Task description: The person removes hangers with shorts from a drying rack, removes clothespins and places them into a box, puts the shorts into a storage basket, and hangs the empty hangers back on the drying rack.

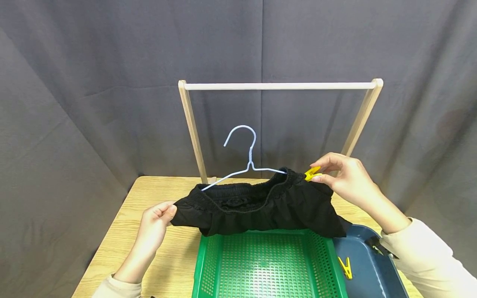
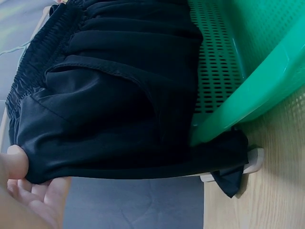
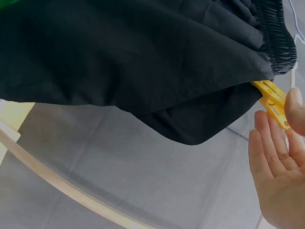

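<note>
Black shorts [image 1: 238, 211] with a gathered elastic waistband hang at a tilt around a pale blue wire hanger [image 1: 250, 157], whose hook sticks up above them. The hanger's lower part is hidden inside the waist. At the shorts' left side, my left hand [image 1: 158, 219] pinches the cloth between thumb and fingers. My right hand [image 1: 344, 176] pinches a yellow clothespin [image 1: 312, 173] at the right end of the waistband. In the right wrist view the clothespin's tip [image 3: 263, 86] meets the cloth just below the elastic.
Below the shorts stands a green perforated basket [image 1: 199, 265]. Beside it, a blue tray [image 1: 367, 265] holds another yellow clothespin [image 1: 345, 268] and a small dark item [image 1: 375, 245]. Behind rises a rack with a white bar [image 1: 279, 86] and wooden posts, on a wooden table [image 1: 149, 194].
</note>
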Demonstrator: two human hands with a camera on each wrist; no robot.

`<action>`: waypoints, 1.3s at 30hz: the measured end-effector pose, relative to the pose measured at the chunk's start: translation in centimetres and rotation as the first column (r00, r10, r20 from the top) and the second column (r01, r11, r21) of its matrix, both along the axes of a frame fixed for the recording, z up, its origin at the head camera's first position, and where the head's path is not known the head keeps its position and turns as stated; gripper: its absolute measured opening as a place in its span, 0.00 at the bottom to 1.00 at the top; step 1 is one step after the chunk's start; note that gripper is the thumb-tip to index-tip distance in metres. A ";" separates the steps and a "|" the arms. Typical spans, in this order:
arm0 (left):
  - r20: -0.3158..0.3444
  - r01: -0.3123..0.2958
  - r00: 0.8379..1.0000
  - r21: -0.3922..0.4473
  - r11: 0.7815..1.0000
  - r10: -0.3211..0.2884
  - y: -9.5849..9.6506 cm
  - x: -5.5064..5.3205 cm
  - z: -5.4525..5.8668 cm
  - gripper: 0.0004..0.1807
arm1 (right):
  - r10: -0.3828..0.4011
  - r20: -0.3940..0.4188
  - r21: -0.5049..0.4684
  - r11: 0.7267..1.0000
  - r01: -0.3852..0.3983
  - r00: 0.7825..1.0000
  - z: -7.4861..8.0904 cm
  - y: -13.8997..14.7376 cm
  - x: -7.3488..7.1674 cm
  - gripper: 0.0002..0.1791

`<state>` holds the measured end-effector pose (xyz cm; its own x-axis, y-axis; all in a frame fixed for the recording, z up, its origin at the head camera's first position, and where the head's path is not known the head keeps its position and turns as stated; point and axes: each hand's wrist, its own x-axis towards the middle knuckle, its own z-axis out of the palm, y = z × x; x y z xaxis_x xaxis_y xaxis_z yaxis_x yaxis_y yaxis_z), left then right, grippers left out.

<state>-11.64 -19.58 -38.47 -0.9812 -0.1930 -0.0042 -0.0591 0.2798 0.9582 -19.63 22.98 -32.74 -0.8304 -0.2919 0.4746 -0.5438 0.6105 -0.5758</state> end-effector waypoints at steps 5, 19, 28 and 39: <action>0.001 0.001 1.000 -0.004 1.000 -0.001 -0.1 0.0 -0.1 0.13 | -0.004 -0.020 -0.018 1.000 0.004 1.000 0.1 0.0 0.1 0.15; 0.016 0.004 1.000 0.010 1.000 -0.005 0.0 0.0 -0.1 0.14 | -0.082 -0.005 -0.033 0.996 0.081 0.997 1.3 0.5 1.1 0.14; 0.018 0.005 1.000 -0.015 1.000 -0.005 0.0 0.1 0.0 0.14 | -0.085 -0.074 0.036 0.995 0.088 0.994 1.1 1.7 1.8 0.17; 0.014 0.008 1.000 -0.015 1.000 -0.008 0.1 0.2 0.1 0.14 | -0.056 -0.119 0.138 0.988 0.073 0.991 -0.3 4.0 2.6 0.20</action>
<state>-11.47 -19.51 -38.37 -0.9825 -0.1854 -0.0151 -0.0703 0.2951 0.9529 -17.02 26.95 -33.02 -0.7922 -0.3109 0.5252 -0.5580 0.7175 -0.4170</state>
